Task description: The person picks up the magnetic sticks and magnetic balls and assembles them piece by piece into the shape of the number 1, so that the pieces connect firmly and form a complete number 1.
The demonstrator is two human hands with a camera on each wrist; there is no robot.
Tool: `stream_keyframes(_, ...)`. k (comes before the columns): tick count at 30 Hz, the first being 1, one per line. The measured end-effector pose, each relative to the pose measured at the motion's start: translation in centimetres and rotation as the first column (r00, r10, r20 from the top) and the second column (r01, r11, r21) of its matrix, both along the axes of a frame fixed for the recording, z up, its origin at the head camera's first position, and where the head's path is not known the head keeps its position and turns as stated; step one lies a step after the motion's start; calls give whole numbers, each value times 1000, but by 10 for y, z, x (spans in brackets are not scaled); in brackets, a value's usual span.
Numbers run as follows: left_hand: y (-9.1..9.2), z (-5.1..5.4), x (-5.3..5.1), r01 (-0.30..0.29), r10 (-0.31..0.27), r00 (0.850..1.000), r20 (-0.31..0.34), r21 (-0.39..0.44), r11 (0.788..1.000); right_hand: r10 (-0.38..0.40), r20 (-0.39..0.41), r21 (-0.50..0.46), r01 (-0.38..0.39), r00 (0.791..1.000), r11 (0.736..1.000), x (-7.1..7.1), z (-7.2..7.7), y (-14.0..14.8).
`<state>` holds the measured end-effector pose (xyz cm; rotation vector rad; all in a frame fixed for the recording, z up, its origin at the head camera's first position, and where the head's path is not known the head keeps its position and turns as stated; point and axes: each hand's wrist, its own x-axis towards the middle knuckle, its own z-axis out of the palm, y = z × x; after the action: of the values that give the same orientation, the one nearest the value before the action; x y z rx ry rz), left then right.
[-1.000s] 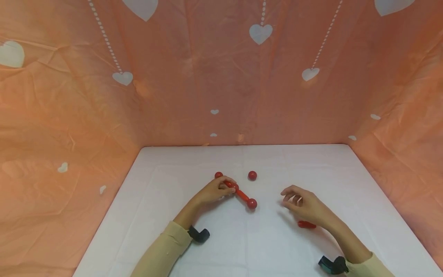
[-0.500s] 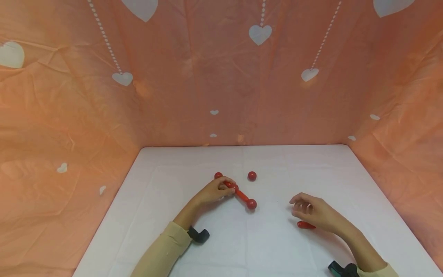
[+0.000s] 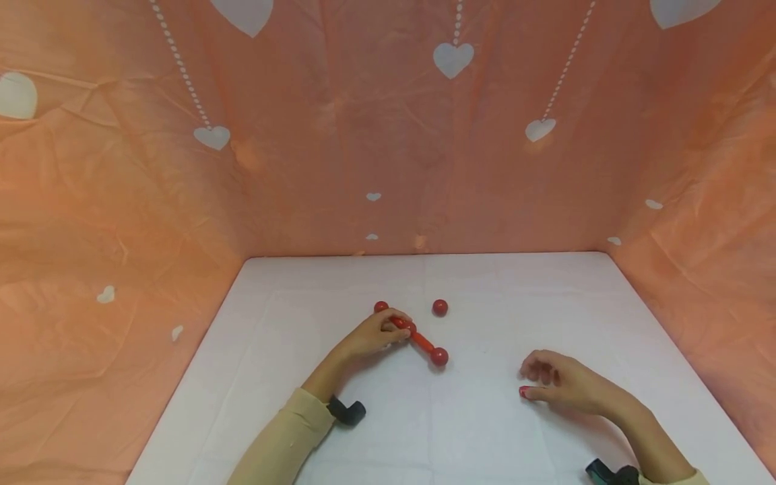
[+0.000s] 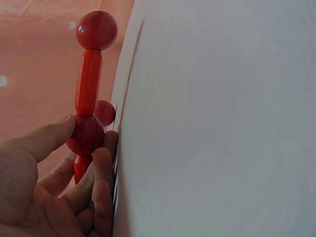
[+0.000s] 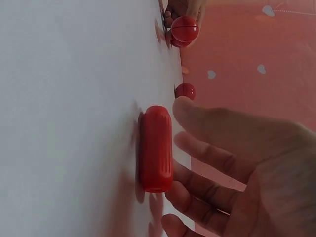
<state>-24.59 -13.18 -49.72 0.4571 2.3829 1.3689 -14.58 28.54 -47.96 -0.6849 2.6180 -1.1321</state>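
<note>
My left hand (image 3: 376, 335) pinches the middle ball (image 4: 87, 134) of a red chain of balls and rods; one rod (image 4: 89, 83) and an end ball (image 4: 97, 30) stick out beyond the fingers. A loose short red rod (image 5: 157, 149) lies on the white table beside my right hand (image 5: 232, 173), whose fingers are spread and loosely bent around its side. In the head view my right hand (image 3: 572, 382) covers most of this rod, and only its red end (image 3: 524, 391) shows by the thumb.
A single red ball (image 3: 440, 308) rests on the white table (image 3: 339, 283) behind the chain. Orange cloth (image 3: 388, 135) with white hearts hangs at the back and both sides of the table.
My right hand has moved right and towards the near edge, down over the loose rod, which is now mostly covered in the head view. My left hand and the chain have stayed in place.
</note>
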Motion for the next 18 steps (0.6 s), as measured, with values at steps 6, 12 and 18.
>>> stream_keyframes(6,0,0,-1,0,0,1000,-3,1,1000,23,41,20,-23,999,1000,2,1,2)
stream_keyframes(12,0,1,0,-3,3,1000,6,1,1000,3,154,67,-14,988,998,5,3,5)
stream_keyframes(18,0,0,0,-6,6,1000,21,0,1000,10,150,82,-23,989,996,6,2,7)
